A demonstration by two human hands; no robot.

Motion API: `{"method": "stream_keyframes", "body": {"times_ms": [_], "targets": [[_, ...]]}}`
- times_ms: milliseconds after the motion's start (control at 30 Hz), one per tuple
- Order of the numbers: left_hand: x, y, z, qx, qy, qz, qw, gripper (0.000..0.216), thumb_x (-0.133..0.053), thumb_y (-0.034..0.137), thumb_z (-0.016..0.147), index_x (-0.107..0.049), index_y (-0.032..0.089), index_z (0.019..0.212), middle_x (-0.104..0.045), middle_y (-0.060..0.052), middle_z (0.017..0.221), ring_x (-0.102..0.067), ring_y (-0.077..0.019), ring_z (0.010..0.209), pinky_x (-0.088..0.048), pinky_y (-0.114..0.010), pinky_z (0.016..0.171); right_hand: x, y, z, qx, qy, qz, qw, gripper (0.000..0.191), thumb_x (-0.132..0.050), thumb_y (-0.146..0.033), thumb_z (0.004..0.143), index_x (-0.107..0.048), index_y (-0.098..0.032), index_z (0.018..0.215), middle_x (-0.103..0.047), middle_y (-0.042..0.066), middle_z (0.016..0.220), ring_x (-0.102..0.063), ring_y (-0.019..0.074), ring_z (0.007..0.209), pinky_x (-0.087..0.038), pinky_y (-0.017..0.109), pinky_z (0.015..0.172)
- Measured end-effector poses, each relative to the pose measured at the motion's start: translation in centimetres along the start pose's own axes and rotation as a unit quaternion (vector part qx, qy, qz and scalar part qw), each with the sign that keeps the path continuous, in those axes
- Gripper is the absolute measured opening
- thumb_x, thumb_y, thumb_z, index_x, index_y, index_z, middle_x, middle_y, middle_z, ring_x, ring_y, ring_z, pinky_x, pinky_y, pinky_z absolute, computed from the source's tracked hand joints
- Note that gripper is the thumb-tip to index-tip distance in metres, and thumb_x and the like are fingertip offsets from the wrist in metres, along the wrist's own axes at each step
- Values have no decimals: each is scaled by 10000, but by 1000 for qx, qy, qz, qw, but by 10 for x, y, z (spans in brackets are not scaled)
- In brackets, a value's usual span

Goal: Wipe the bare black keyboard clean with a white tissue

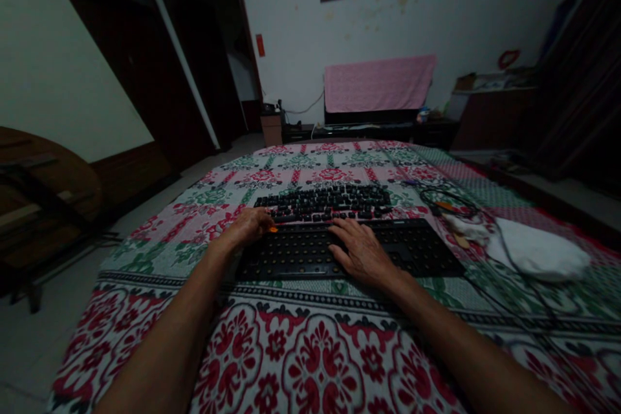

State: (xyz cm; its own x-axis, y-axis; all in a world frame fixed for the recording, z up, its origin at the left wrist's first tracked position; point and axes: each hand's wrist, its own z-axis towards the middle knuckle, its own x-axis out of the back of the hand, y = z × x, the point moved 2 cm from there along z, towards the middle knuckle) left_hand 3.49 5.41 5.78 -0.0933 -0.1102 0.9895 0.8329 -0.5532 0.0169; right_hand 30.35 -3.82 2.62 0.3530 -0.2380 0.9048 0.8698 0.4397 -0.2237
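Observation:
A black keyboard base (301,255) lies before me with its keycaps off, showing rows of small round posts. My left hand (250,225) is closed at its back left corner, with the fingers pinched around a small orange piece (274,229). Most of that piece is hidden, so its kind does not show. My right hand (358,247) rests palm down over the middle of the keyboard, fingers stretched and a little apart, holding nothing. Just behind the keyboard, many loose black keycaps (334,197) are laid out in rows.
A patterned cloth (315,356) covers the table. To the right are a coiled black cable (449,197), a white cloth (536,249) and a light wooden-looking stick (460,240). Farther back, a pink cloth (378,84) hangs over a screen-shaped object on a low cabinet.

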Motion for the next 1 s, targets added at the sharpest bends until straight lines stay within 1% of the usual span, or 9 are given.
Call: {"method": "stream_keyframes", "body": {"times_ms": [100, 167, 233, 300, 400, 567, 700, 833, 1000], "targets": [[6, 0, -1, 50, -1, -4, 999, 276, -489, 165, 708, -726, 209, 840, -672, -36, 798, -575, -147, 709, -411, -222, 639, 3, -1, 0, 0, -2, 9, 1000, 387, -431, -341, 865, -516, -183, 1208, -431, 96, 1351, -339, 242, 1250, -268, 438, 1005], [10, 8, 0, 64, 12, -22, 998, 268, -502, 203, 719, -716, 215, 880, -675, -29, 815, -577, -142, 708, -412, -218, 637, 7, -6, 1, 5, -3, 21, 1000, 369, -429, -316, 866, -520, -187, 1200, -424, 93, 1358, -340, 235, 1250, -269, 438, 1003], [12, 21, 2, 44, 16, -54, 997, 271, -506, 189, 714, -706, 220, 893, -681, -14, 842, -579, -135, 734, -415, -206, 660, 10, -15, 2, 23, -7, 37, 999, 360, -413, -297, 874, -511, -198, 1206, -416, 87, 1366, -336, 222, 1254, -266, 436, 1006], [11, 34, 3, 23, -5, -83, 996, 287, -495, 168, 715, -690, 195, 923, -682, -19, 853, -585, -133, 746, -421, -199, 668, 12, -26, 3, 46, -12, 53, 997, 367, -398, -303, 884, -494, -207, 1224, -409, 85, 1373, -334, 213, 1255, -260, 437, 1010], [8, 41, 3, 5, 3, -99, 995, 288, -482, 176, 731, -669, 185, 950, -678, -20, 860, -588, -136, 758, -422, -205, 682, 9, -39, 2, 65, -20, 66, 995, 393, -400, -337, 884, -468, -219, 1252, -389, 77, 1390, -311, 222, 1271, -233, 456, 1026], [0, 31, 3, 12, -29, -99, 995, 298, -494, 145, 702, -688, 182, 925, -679, -17, 806, -584, -134, 703, -405, -198, 618, -5, -44, -2, 56, -44, 63, 996, 399, -397, -362, 884, -478, -218, 1247, -372, 70, 1403, -263, 253, 1298, -209, 500, 1034], [2, 24, 3, 11, -50, -82, 995, 329, -495, 120, 678, -703, 179, 926, -688, -29, 847, -584, -131, 697, -400, -195, 615, -9, -42, -3, 55, -40, 58, 996, 397, -397, -362, 884, -477, -226, 1249, -367, 62, 1407, -256, 248, 1304, -211, 500, 1037], [10, 16, -2, 58, -76, -70, 993, 310, -510, 123, 651, -716, 167, 879, -693, -26, 796, -580, -133, 672, -392, -185, 575, -7, -42, -2, 54, -40, 56, 996, 398, -394, -367, 884, -479, -231, 1248, -371, 58, 1406, -260, 249, 1305, -217, 503, 1036], [16, -7, -15, 163, -42, -145, 975, 291, -496, 183, 668, -697, 171, 879, -661, 14, 653, -560, -124, 587, -380, -177, 507, -7, -42, -2, 51, -36, 56, 997, 403, -401, -373, 878, -481, -236, 1248, -386, 56, 1398, -278, 249, 1296, -216, 509, 1035]]}}
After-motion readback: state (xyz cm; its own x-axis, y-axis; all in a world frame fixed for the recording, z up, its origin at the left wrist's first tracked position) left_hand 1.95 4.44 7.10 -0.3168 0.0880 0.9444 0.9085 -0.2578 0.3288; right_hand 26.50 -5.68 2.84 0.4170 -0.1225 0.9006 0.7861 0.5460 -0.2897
